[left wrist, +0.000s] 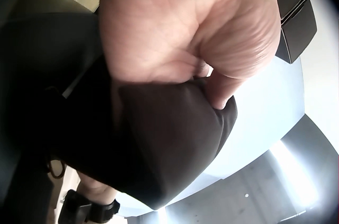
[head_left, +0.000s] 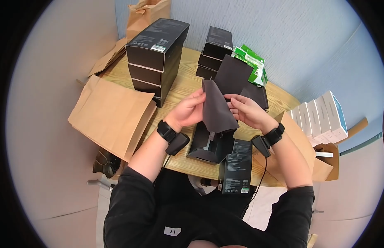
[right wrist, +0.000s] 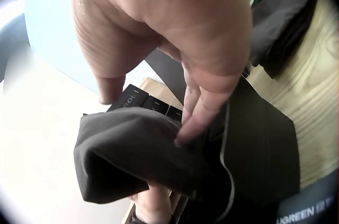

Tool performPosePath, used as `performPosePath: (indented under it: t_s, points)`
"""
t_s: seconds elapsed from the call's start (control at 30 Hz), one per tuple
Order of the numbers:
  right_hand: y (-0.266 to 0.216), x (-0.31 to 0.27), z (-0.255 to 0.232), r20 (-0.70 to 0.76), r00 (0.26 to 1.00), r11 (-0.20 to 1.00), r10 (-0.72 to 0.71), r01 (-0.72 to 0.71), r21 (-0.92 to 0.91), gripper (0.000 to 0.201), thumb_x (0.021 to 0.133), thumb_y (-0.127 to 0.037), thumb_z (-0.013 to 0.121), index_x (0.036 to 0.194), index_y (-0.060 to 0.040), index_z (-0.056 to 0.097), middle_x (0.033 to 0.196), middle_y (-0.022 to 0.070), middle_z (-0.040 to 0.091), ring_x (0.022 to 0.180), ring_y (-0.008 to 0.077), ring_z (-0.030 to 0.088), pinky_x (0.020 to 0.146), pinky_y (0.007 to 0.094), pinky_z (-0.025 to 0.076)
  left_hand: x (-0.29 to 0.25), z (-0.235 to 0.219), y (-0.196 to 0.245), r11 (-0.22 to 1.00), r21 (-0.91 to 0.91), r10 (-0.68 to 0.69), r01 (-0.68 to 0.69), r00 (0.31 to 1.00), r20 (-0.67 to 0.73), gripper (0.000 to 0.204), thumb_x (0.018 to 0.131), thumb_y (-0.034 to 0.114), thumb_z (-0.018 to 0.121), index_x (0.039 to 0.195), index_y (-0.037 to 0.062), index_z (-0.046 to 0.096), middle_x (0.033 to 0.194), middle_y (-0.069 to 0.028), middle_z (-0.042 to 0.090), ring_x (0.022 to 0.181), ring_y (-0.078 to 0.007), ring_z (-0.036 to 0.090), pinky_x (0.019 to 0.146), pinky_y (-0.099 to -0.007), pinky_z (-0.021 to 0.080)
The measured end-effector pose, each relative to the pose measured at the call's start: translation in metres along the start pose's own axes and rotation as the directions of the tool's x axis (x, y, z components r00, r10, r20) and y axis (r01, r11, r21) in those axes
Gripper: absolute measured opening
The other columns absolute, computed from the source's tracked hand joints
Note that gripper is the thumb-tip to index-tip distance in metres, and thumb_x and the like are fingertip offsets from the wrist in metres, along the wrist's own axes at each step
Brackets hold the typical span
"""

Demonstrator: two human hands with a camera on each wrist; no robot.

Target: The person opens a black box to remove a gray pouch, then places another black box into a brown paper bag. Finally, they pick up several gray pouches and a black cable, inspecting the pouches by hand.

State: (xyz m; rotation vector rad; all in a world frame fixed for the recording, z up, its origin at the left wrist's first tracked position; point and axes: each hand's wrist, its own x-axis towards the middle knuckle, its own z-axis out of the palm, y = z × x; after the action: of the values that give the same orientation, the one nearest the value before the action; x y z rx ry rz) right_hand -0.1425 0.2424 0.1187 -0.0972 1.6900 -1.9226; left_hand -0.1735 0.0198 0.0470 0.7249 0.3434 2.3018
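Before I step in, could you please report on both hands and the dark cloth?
Left hand pinching the dark cloth; right hand close beside it; cloth partly hiding the open black box from above.

Across the top of my head view I see a pale-blue wall (head_left: 274, 25), mid-frame a wood-grained table (head_left: 190, 62), below it pale floor (head_left: 266, 206); a light strip (left wrist: 294, 173) glows lower right in my left-wrist view.

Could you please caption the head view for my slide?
Left hand grips dark fabric above an open black box, right hand alongside.
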Motion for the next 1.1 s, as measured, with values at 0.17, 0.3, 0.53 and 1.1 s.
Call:
performPosePath:
  t_s: [0.17, 0.3, 0.53, 1.1]
  points:
    - [0.005, 0.003, -0.002, -0.072, 0.995, 0.958, 0.063, -0.081, -0.275, 0.061, 0.092, -0.039, 0.055, 0.133, 0.0025, 0.037, 0.113, 0.008, 0.057, 0.098, 0.0129, 0.056, 0.085, 0.0284, 0.048, -0.002, 0.004, -0.001, 0.997, -0.066, -0.039, 0.042, 0.998, 0.055, 0.04, 0.097, 0.017, 0.043, 0.134, 0.0062, 0.036, 0.129, -0.0108, 0.049, 0.118, -0.0237, 0.05, 0.101, -0.04, 0.04]
    - [-0.004, -0.004, 0.009, 0.073, 0.988, 0.989, 0.137, -0.14, 0.04, 0.055, 0.095, -0.038, 0.051, 0.132, 0.0012, 0.04, 0.118, 0.007, 0.056, 0.101, 0.0126, 0.057, 0.085, 0.0285, 0.048, -0.001, 0.005, 0.002, 0.994, -0.109, -0.014, 0.021, 0.998, 0.058, 0.039, 0.097, 0.017, 0.042, 0.134, 0.0056, 0.036, 0.13, -0.0117, 0.048, 0.118, -0.0237, 0.05, 0.101, -0.039, 0.041]
    - [-0.038, -0.036, 0.006, -0.12, 0.985, 0.992, -0.128, 0.128, -0.013, 0.036, 0.09, -0.016, 0.06, 0.121, 0.0003, 0.051, 0.11, 0.0078, 0.062, 0.098, 0.0152, 0.061, 0.085, 0.0298, 0.05, 0.008, 0.016, 0.001, 0.993, 0.09, 0.093, -0.078, 0.978, -0.185, 0.041, 0.096, 0.02, 0.047, 0.133, 0.0041, 0.037, 0.129, -0.0112, 0.049, 0.118, -0.0201, 0.05, 0.098, -0.0351, 0.044]
    - [-0.104, -0.039, -0.087, -0.464, 0.859, 0.966, -0.217, 0.12, -0.229, 0.036, 0.089, -0.018, 0.059, 0.117, 0.0039, 0.051, 0.108, 0.0106, 0.061, 0.094, 0.0168, 0.062, 0.082, 0.0295, 0.052, 0.016, -0.011, -0.011, 0.64, 0.725, 0.222, 0.255, 0.842, -0.492, 0.102, 0.07, 0.0, 0.06, 0.146, 0.0027, -0.008, 0.15, -0.0239, 0.013, 0.139, -0.028, 0.019, 0.105, -0.0311, 0.029]
